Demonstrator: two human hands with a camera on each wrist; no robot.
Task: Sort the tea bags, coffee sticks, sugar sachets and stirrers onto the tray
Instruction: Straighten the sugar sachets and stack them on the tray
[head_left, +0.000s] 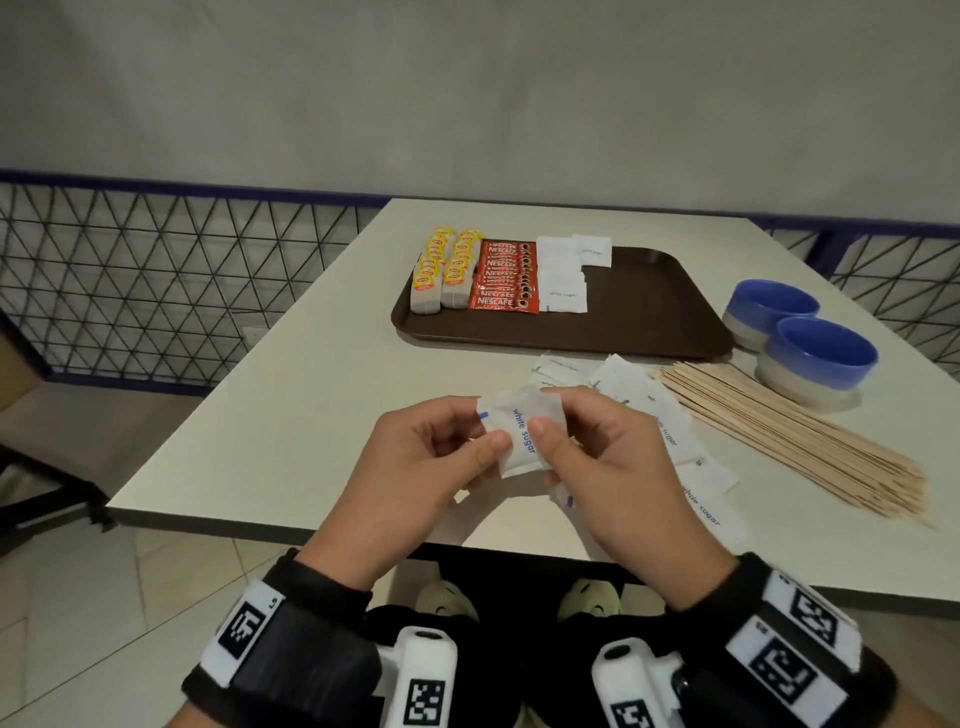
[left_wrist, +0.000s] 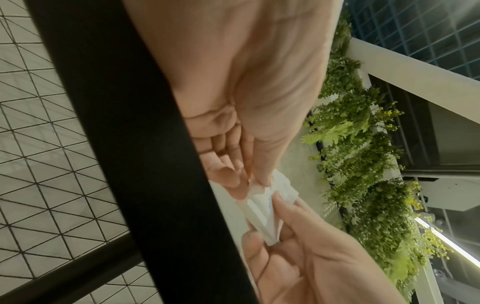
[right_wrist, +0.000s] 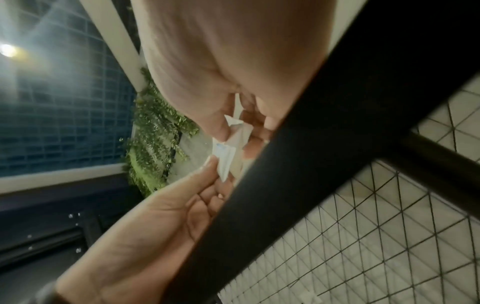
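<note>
Head view: left hand (head_left: 415, 457) and right hand (head_left: 608, 452) both pinch a small stack of sugar sachets (head_left: 519, 434).
Place: above the worktop (head_left: 291, 405) near edge.

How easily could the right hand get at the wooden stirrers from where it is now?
Probably easily, once freed. The stirrers lie bare on the table just right of the right hand, with nothing on top. But that hand and the left hand both pinch sugar sachets, so these must go first.

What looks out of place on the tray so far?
On the brown plastic tray, one white sugar sachet lies skewed beside the far end of the neat white sachet column, overhanging the tray's far rim.
</note>
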